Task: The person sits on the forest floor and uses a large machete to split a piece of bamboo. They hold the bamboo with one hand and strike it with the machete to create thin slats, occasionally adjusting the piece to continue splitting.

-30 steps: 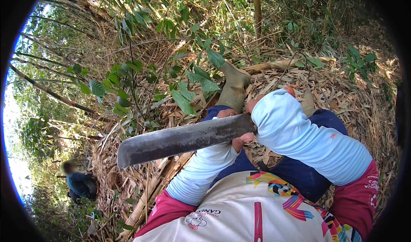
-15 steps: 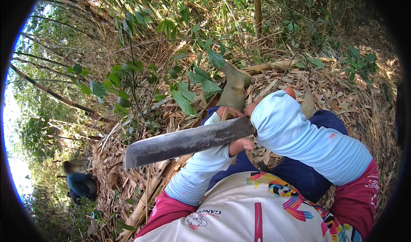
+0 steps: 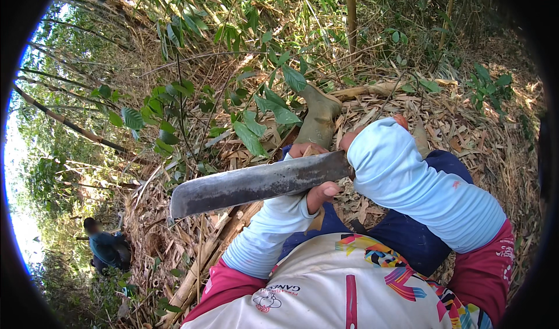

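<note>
From the head view, your broad machete blade (image 3: 256, 183) lies nearly level across the middle of the frame, its long axis running from the blunt, squared tip at centre left, low, up slightly to the right where it meets your right sleeve. Your right hand (image 3: 372, 132) sits at that right end, mostly hidden behind the pale blue sleeve, so you cannot tell from here how its grip is closed on the handle, only that the blade runs out from it. Your left hand (image 3: 314, 172) is the nearer one to the blade's body: its fingers show above the spine and the thumb curls below the edge, so that grip is clenched around the blade itself close to the handle end. The whole length of steel therefore lies to the left of both hands, pointing at the leafy saplings (image 3: 256, 119) and dry bamboo litter (image 3: 192, 271) in the lower left. Just above the hands an olive rubber boot (image 3: 319, 116) points toward the upper middle of the frame, with a cut bamboo stump (image 3: 350, 14) standing farther up. Another person in blue (image 3: 105, 247) crouches well apart at the lower left rim.
</note>
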